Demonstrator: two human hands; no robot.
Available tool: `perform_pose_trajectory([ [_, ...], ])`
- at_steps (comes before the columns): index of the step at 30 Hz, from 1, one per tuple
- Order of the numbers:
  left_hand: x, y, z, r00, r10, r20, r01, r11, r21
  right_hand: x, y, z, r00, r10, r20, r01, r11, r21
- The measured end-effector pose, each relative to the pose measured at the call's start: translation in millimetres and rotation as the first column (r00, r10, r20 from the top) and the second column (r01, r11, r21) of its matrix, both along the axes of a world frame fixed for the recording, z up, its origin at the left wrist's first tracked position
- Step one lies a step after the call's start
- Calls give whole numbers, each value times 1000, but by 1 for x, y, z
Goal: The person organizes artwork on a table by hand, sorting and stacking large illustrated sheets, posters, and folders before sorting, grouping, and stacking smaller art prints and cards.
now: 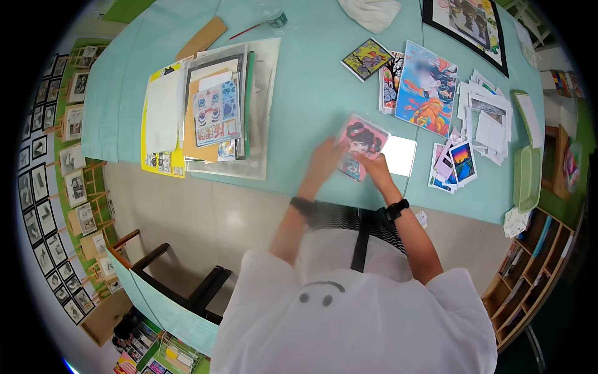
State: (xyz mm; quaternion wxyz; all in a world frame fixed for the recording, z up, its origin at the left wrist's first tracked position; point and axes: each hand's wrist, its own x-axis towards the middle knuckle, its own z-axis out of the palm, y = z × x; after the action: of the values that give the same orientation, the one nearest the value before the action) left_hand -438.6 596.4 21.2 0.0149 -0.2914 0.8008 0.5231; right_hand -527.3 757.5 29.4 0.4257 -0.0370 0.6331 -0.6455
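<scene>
A pink picture (364,138) of a dark-haired cartoon figure, with a glossy surface, is held over the near edge of the table. My right hand (377,171) is closed on its lower right edge, with the thumb on top. At its left edge is my left hand (325,161), overlapping the picture; motion smears its fingers, so its grip does not show. Beside the picture, to the right, a blank white card (400,156) lies flat on the table. Whether several sheets are held together I cannot tell.
The table has a pale blue-green cover (311,81). A pile of papers and folders (258,106) lies left. To the right are a blue illustrated print (427,87), small photo cards (462,163), white-edged cards (489,118) and a green box (527,181). A bottle (274,15) lies at the back.
</scene>
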Motion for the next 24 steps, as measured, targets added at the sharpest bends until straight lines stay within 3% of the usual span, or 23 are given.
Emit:
perform_pose_trajectory([
  [3,31,-11,3,984,171,59,-171,985,4,21,-35,-22,998,60,6,-60,998,-29],
  [6,61,-51,-9,994,112,5,-103,925,-365,37,-85,-9,987,157,-31,-143,952,272],
  [7,70,-65,-14,994,109,17,-89,887,-453,46,-100,-28,971,208,-121,-170,948,268],
  [9,83,-93,-27,979,155,135,-61,847,-528,72,-126,-93,909,298,-292,-221,937,269],
  [14,85,-126,-54,819,236,523,95,843,-529,92,-158,-122,718,408,-564,-211,900,382],
  [16,84,-120,-58,770,287,570,99,829,-551,84,-148,-107,679,546,-491,-291,814,502],
  [18,84,-109,-55,787,354,506,58,774,-631,56,-137,-41,659,717,-227,-420,601,680],
  [21,95,-95,-50,912,177,369,227,531,-817,29,-68,-16,723,631,-283,-347,686,640],
  [23,90,-96,-55,804,98,586,471,496,-730,4,24,-62,656,532,-536,-86,758,646],
  [24,96,-99,-68,877,119,466,353,498,-792,-16,69,-52,764,350,-541,102,763,638],
])
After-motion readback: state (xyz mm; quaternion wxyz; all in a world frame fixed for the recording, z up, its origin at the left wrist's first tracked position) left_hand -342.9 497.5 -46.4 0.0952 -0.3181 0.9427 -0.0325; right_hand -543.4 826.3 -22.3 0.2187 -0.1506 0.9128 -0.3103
